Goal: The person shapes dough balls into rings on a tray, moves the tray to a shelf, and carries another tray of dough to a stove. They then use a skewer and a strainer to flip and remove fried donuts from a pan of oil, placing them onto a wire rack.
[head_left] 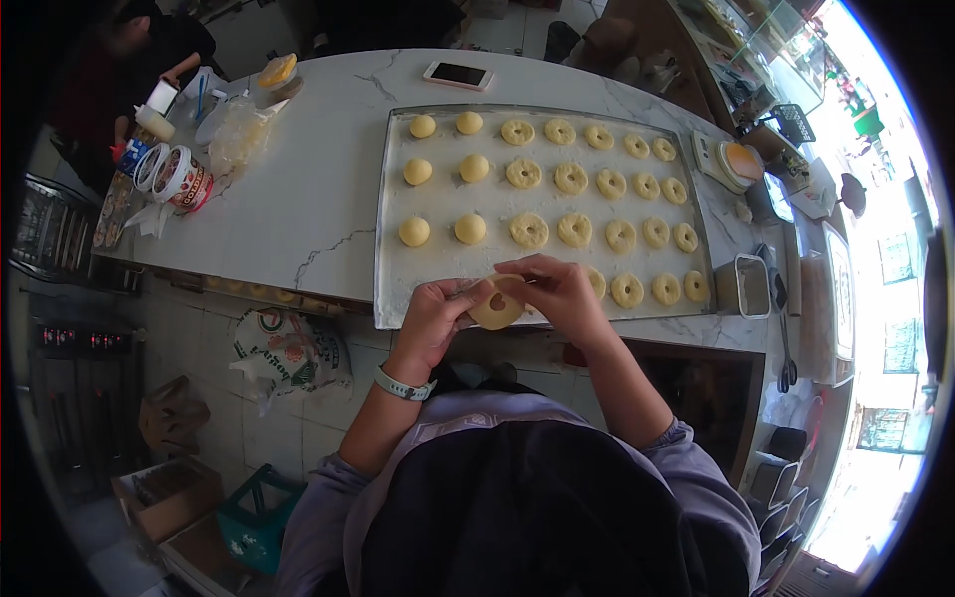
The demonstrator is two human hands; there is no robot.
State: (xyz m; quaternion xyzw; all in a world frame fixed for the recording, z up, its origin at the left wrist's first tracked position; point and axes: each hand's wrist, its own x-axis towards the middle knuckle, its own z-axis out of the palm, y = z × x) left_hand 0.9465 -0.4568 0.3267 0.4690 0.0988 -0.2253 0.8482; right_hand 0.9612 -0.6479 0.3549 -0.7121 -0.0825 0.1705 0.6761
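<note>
Lilac sleeves (pixel 323 493) and a dark apron (pixel 537 517) are seen closest, below the wrists. Just beyond, a soft, pale dough ring (pixel 495 310) is pinched between the left hand (pixel 436 320) and the right hand (pixel 559 294). Fingertips are closed on its rim from both sides, probably so the limp dough does not sag. It is held over the near edge of a floured metal tray (pixel 390 219), where smooth balls (pixel 415 231) and holed rings (pixel 572 229) are laid in spaced rows, apparently against sticking. A phone (pixel 458 75) lies on the veined marble counter (pixel 298 199).
</note>
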